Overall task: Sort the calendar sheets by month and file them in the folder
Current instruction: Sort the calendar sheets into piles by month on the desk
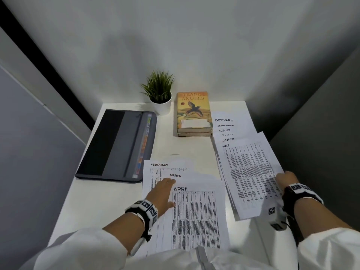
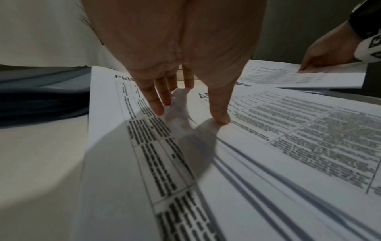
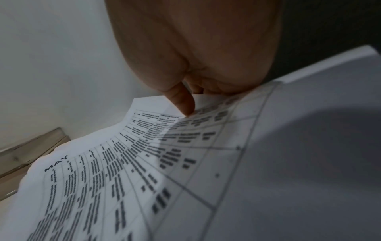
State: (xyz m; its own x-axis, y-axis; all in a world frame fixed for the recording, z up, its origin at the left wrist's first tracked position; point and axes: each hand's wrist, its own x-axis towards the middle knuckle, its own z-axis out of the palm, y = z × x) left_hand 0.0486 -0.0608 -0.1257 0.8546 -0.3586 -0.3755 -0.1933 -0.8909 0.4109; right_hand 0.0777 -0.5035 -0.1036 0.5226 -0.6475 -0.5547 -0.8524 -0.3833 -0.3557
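Printed calendar sheets lie on a white desk (image 1: 109,199). Near the front, the April sheet (image 1: 196,217) overlaps March (image 1: 187,176) and February (image 1: 153,172). My left hand (image 1: 162,193) rests flat on this pile with straight fingers (image 2: 158,104), thumb on April (image 2: 288,124). At the right, the May sheet (image 1: 251,176) tops a fanned stack showing June, August and October (image 1: 231,121). My right hand (image 1: 286,180) pinches the May sheet (image 3: 144,171) at its right edge, thumb on top. The grey folder (image 1: 116,145) lies shut at the left.
A potted plant (image 1: 160,94) and a stack of books (image 1: 193,114) stand at the back of the desk. Grey walls close in on all sides. Bare desk surface shows in front of the folder (image 2: 41,91) and between the two paper piles.
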